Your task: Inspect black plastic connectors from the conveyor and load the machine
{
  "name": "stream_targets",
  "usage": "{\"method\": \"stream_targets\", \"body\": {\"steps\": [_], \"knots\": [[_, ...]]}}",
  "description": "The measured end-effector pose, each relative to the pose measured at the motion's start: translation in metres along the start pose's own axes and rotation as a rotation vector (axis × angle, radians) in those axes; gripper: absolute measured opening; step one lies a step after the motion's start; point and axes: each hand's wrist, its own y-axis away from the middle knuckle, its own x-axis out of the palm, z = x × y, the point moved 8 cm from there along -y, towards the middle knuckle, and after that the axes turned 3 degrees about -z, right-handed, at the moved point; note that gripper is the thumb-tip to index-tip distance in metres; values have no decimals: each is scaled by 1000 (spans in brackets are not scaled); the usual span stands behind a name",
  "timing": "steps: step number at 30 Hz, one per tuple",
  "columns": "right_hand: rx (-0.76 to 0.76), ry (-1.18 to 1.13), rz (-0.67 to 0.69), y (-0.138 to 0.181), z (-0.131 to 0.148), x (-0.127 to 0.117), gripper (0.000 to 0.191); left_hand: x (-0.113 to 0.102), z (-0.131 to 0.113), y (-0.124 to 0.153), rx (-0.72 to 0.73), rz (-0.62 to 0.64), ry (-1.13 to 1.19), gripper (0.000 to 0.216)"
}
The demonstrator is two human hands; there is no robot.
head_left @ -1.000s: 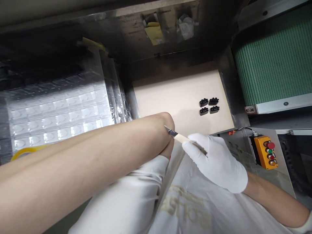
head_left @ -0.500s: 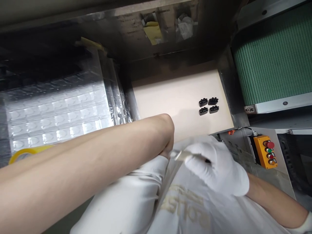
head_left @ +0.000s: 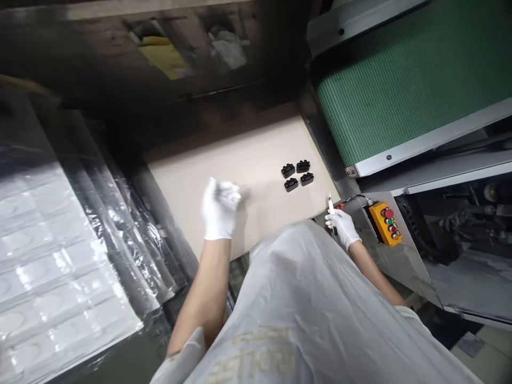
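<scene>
At the far left, well off the board's left edge, lies a stack of clear plastic blister sheets, with rows of shallow moulded hollows and dark, glossy folded plastic along its right side. The landmark is a flat pale beige board, and a white-gloved left hand hangs over its left half, its fingers bunched and blurred by motion, so I cannot tell whether it grips anything or is simply closed. Beyond the board, in a dark recess, sit one yellow packet and one crumpled white bag. Four small black moulded pieces lie on the right part of the board in a tight two-by-two group, apart from that hand. Just past the board's near right corner, a white-gloved right hand is clenched around one slim craft knife, its silver blade pointing up. A loose white smock fills the lower middle. Right of the board are one yellow control box with four round buttons and one wide green mesh conveyor belt.
</scene>
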Motion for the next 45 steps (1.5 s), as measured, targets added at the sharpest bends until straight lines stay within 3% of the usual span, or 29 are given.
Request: {"method": "stream_targets", "body": {"steps": [4,6,10,14,19,28,34,39,45], "knots": [[-133,154,-121,-21,9,-19,32,-9,62,13,-188,-18,-214,40],[-257,286,-161,-27,22,-20,44,-9,80,15,-210,23,-257,36],[-475,813,-225,-23,33,-4,54,-6,86,10,-270,156,-323,25],[-470,1029,-212,-20,22,6,49,-6,80,3,-333,255,-346,22],[-437,1051,-179,-27,24,4,48,-8,80,2,-367,299,-343,20],[-382,1022,-129,-46,33,7,41,-7,78,8,-387,251,-328,24],[-442,1066,-174,-48,67,5,36,-10,73,15,-382,232,-329,19],[-531,1074,-171,-48,89,21,35,-15,79,6,-390,202,-349,17],[-607,1023,-118,-25,73,42,28,-13,76,8,-397,189,-356,13]]}}
